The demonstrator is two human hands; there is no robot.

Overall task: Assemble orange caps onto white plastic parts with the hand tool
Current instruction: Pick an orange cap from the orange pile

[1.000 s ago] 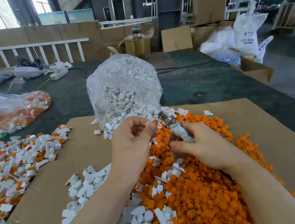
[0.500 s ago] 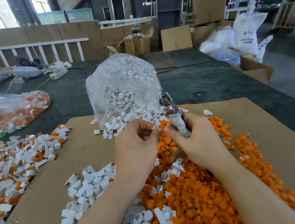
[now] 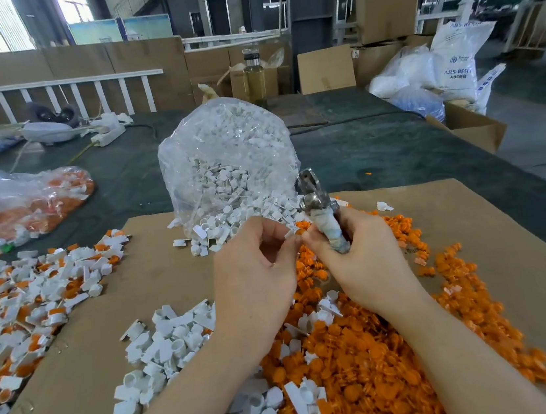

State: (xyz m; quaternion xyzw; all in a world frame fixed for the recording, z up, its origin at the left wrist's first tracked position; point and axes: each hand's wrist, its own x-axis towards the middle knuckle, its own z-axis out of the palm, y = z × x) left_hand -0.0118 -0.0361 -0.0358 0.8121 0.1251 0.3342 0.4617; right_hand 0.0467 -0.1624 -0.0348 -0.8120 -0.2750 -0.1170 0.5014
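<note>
My right hand (image 3: 366,260) grips the taped handle of a metal hand tool (image 3: 320,211), whose head points up and away. My left hand (image 3: 256,274) pinches a small white plastic part (image 3: 290,234) between thumb and fingertips, right against the fingertips of my right hand. Below both hands lies a large heap of orange caps (image 3: 369,360). Loose white parts (image 3: 165,347) are scattered to the left of that heap on the cardboard sheet (image 3: 495,234).
A clear bag of white parts (image 3: 229,167) stands just beyond my hands. A pile of white parts with orange caps (image 3: 32,301) lies at the left. A bag of orange and white pieces (image 3: 17,207) sits further left. Boxes and sacks (image 3: 453,64) stand at the right.
My right hand swung the tool from tilted left to upright and moved in toward my left hand. Both hands' fingertips now meet at the small white part.
</note>
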